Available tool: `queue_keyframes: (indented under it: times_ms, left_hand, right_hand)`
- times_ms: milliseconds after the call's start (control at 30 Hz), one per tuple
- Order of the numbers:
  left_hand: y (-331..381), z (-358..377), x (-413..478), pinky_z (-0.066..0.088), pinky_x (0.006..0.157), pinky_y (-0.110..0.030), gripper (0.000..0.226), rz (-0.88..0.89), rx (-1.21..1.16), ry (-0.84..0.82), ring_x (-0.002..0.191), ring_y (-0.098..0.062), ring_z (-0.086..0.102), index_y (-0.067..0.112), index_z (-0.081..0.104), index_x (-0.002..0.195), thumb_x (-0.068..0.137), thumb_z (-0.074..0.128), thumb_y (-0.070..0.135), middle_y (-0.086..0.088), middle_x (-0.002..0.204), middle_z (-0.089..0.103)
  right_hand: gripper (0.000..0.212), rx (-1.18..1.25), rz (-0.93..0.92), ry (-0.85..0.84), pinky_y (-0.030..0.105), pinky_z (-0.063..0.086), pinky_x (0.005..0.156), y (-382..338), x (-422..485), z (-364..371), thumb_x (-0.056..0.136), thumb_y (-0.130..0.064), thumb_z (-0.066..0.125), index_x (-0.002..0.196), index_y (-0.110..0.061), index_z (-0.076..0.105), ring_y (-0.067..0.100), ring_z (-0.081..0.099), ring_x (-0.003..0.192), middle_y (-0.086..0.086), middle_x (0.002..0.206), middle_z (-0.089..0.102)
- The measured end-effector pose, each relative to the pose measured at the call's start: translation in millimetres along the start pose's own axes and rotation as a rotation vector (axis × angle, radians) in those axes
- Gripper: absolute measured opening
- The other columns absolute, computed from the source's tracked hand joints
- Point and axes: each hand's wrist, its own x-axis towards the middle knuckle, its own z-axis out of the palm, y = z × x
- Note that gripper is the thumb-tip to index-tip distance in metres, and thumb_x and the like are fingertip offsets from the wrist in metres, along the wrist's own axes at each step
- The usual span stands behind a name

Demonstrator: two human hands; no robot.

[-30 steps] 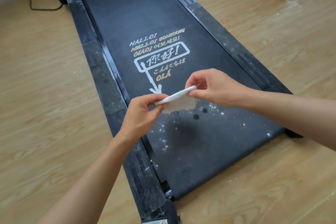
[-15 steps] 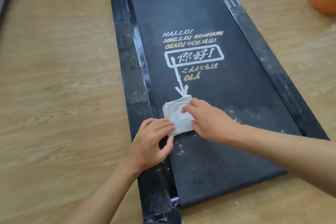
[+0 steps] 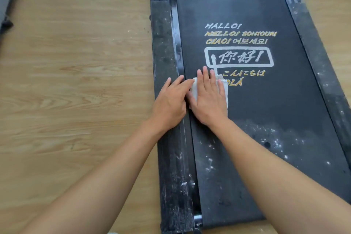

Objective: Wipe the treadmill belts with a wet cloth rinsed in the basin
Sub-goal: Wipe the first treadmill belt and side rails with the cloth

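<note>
On the wooden floor (image 3: 76, 81), the treadmill belt (image 3: 247, 110) runs long away from me. My right grip (image 3: 208, 99) presses flat, fingers straight, on the white cloth (image 3: 225, 89) at its left edge. My left grip (image 3: 171, 102) rests flat beside, holding nothing. Dusty specks (image 3: 266, 138) lie nearer me.

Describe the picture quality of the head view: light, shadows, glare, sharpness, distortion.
Head view: soft, even light, with only faint shadows under the left hand and the right hand pressing the cloth; a pale sheen along the glossy strip at the left edge of the belt; printed greetings legible, so focus is fair; wide-angle stretch makes the forearms loom large at the bottom.
</note>
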Motion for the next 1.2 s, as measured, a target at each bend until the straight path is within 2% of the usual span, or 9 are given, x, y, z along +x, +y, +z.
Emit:
queue_keyframes:
  times_ms: [233, 367, 600, 667, 800, 900, 1000, 1100, 1200]
  left_hand:
    - [-15.8, -1.1, 10.2, 0.004, 0.132, -0.042, 0.071, 0.026, -0.04, -0.007, 0.158, -0.022, 0.025, 0.007, 0.037, 0.16, 0.091, 0.037, -0.012, -0.001, 0.166, 0.039]
    - [-22.9, 1.3, 11.1, 0.0, 0.132, -0.034, 0.074, -0.018, -0.193, -0.031, 0.16, -0.013, 0.019, 0.01, 0.027, 0.163, 0.093, 0.034, -0.014, 0.001, 0.162, 0.045]
    - [-5.3, -9.4, 17.2, -0.001, 0.13, -0.027, 0.081, -0.208, -0.411, -0.121, 0.117, 0.047, 0.01, 0.007, 0.008, 0.166, 0.091, 0.033, -0.009, -0.001, 0.156, 0.052]
    - [-1.2, -14.2, 19.7, 0.004, 0.13, -0.031, 0.078, -0.256, -0.428, -0.138, 0.127, 0.042, 0.013, 0.01, 0.004, 0.166, 0.095, 0.032, -0.004, -0.002, 0.154, 0.055]
    - [1.2, -24.3, 26.9, 0.031, 0.123, -0.045, 0.065, -0.358, -0.375, -0.125, 0.15, -0.022, 0.04, 0.018, 0.01, 0.167, 0.108, 0.036, 0.014, -0.006, 0.163, 0.042]
    - [6.6, -29.2, 25.7, 0.007, 0.128, -0.032, 0.067, -0.284, -0.291, -0.238, 0.153, -0.01, 0.028, 0.006, 0.007, 0.165, 0.102, 0.03, -0.002, -0.003, 0.162, 0.044]
    - [6.9, -36.8, 24.3, 0.007, 0.129, -0.04, 0.062, -0.283, -0.273, -0.261, 0.157, -0.011, 0.019, 0.013, 0.017, 0.166, 0.106, 0.03, 0.003, -0.001, 0.17, 0.027]
    - [11.7, -35.8, 9.8, 0.0, 0.127, -0.027, 0.072, -0.23, -0.307, -0.247, 0.147, 0.012, 0.018, 0.015, 0.01, 0.167, 0.1, 0.029, -0.004, 0.0, 0.168, 0.031]
    - [23.9, -23.9, -37.2, 0.019, 0.13, -0.039, 0.076, -0.26, -0.308, -0.201, 0.157, -0.013, 0.026, 0.02, 0.015, 0.167, 0.096, 0.03, -0.003, -0.006, 0.169, 0.032]
  right_hand:
    - [0.07, -0.037, -0.189, -0.078, 0.05, 0.008, 0.13, 18.7, -123.4, 11.7, 0.104, -0.035, 0.026, 0.169, -0.017, 0.008, 0.022, -0.006, 0.164, -0.002, 0.178, -0.003]
    - [0.062, -0.104, -0.196, -0.113, 0.05, 0.023, 0.122, 26.2, -262.1, 39.5, 0.106, -0.038, 0.023, 0.162, -0.012, 0.035, 0.03, 0.024, 0.159, 0.003, 0.177, 0.013]
    - [0.062, -0.102, -0.094, 0.046, 0.05, 0.014, 0.13, 7.4, -88.0, 17.2, 0.11, -0.039, 0.02, 0.169, -0.016, 0.016, 0.024, 0.005, 0.164, 0.003, 0.177, 0.008]
    - [0.065, -0.098, -0.04, 0.065, 0.051, 0.015, 0.13, 0.6, -20.8, 7.3, 0.11, -0.041, 0.017, 0.169, -0.014, 0.015, 0.025, 0.006, 0.164, 0.005, 0.177, 0.008]
    - [0.065, -0.104, -0.056, 0.046, 0.051, 0.011, 0.131, -2.8, -34.8, 9.7, 0.11, -0.039, 0.02, 0.169, -0.015, 0.009, 0.025, -0.002, 0.164, 0.005, 0.177, 0.001]
    - [0.064, -0.091, -0.124, -0.013, 0.05, 0.014, 0.13, 6.1, -166.8, 28.1, 0.11, -0.036, 0.029, 0.169, -0.017, 0.013, 0.026, 0.002, 0.164, 0.002, 0.178, 0.001]
    - [0.062, -0.089, -0.178, -0.084, 0.048, 0.017, 0.126, 24.9, -267.4, 35.0, 0.11, -0.038, 0.031, 0.168, -0.017, 0.022, 0.027, 0.019, 0.162, 0.001, 0.177, 0.009]
    - [0.061, -0.098, -0.148, -0.103, 0.047, 0.014, 0.128, 30.6, -222.3, 27.1, 0.112, -0.041, 0.024, 0.169, -0.02, 0.017, 0.024, 0.01, 0.163, 0.0, 0.177, 0.007]
    - [0.062, -0.101, -0.061, -0.013, 0.049, 0.012, 0.131, 18.3, -120.0, 18.8, 0.112, -0.041, 0.019, 0.169, -0.018, 0.013, 0.023, 0.003, 0.164, 0.003, 0.177, 0.005]
